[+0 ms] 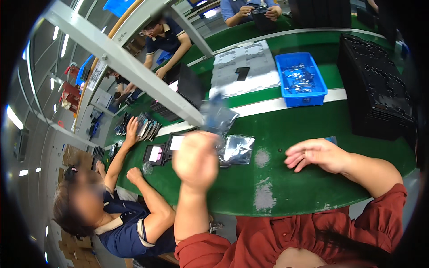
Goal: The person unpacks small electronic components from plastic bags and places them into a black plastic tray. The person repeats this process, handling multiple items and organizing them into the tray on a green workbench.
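My left hand (195,160) is smeared by motion over the table, left of centre. Its fingers cannot be made out. Just beyond it is a partly blurred, bluish see-through plastic bag (220,117); whether the hand grips it I cannot tell. Another clear, shiny plastic bag (240,149) lies flat on the table to that hand's right. My right hand (318,154) is held over the green table with its fingers stretched and apart, holding nothing. A small dark piece (280,150) lies left of its fingertips. Behind this hand a small bluish packet (331,140) is partly hidden.
A blue bin (303,99) of small bagged parts stands beyond, beside grey-white trays (223,77) bearing a black piece (242,73). Tall stacked black trays (373,85) stand at right. A white metal post (129,62) slants down at left. A co-worker (134,219) reaches toward dark packets (147,127).
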A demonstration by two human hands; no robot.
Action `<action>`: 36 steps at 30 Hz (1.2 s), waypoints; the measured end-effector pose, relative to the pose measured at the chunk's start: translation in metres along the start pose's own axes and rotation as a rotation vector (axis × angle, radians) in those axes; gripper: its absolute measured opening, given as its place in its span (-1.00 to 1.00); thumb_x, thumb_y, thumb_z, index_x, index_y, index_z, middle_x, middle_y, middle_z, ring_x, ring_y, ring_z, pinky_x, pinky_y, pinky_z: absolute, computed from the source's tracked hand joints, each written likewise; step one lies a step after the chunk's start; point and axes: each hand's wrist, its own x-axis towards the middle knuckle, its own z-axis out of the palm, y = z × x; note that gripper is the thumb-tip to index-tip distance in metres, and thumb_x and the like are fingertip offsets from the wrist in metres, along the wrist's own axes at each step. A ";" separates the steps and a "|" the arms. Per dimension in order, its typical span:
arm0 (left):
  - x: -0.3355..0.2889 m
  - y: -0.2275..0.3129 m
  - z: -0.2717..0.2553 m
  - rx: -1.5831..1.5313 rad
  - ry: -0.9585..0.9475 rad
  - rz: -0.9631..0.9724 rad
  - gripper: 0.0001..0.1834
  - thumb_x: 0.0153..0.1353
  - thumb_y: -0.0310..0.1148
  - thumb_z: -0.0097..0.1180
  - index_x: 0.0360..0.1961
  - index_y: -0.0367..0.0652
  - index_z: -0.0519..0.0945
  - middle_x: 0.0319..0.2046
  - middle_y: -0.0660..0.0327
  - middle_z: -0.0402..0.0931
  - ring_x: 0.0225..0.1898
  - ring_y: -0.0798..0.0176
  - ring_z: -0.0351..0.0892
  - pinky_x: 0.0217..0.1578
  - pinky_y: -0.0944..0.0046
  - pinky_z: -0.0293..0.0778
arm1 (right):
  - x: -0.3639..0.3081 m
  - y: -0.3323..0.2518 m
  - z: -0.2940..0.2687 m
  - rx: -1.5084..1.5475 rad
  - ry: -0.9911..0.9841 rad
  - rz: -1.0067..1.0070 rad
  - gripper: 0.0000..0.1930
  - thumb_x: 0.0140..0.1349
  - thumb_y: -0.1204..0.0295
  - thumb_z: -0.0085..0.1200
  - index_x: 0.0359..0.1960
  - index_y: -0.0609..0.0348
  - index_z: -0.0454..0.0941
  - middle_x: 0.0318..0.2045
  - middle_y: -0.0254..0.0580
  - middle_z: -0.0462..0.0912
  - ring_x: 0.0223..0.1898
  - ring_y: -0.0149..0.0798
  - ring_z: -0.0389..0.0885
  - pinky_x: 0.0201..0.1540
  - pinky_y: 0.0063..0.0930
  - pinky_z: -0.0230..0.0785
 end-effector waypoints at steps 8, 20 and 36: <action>-0.001 0.077 0.063 -0.657 -0.461 0.399 -0.81 -0.08 -0.47 0.23 -0.36 -0.22 0.62 -0.47 0.19 0.49 -0.41 0.19 0.55 -0.38 0.24 0.48 | 0.006 0.000 -0.005 0.434 0.356 -0.079 -0.67 0.19 0.49 0.03 0.01 0.22 0.44 -0.13 -0.13 0.58 -0.12 -0.21 0.60 -0.11 -0.26 0.52; -0.025 0.066 0.093 -0.481 -0.517 -0.536 -0.70 0.17 -0.48 0.18 -0.06 -0.28 0.50 -0.45 0.22 0.46 -0.45 0.44 0.47 -0.46 0.47 0.39 | 0.002 0.025 0.014 -0.236 0.311 -0.076 -0.68 0.23 0.42 0.10 -0.01 0.29 0.47 -0.21 -0.21 0.63 -0.18 -0.46 0.51 -0.05 -0.46 0.39; -0.036 0.074 0.088 -0.683 -0.837 -0.307 -0.86 0.23 -0.40 0.02 -0.37 -0.26 0.53 -0.43 0.02 0.52 -0.37 -0.07 0.53 -0.37 0.10 0.44 | 0.001 -0.007 -0.001 -1.065 0.084 -0.190 -0.87 0.10 0.39 0.10 -0.42 0.19 0.56 -0.47 -0.03 0.60 -0.38 0.02 0.59 -0.31 -0.17 0.43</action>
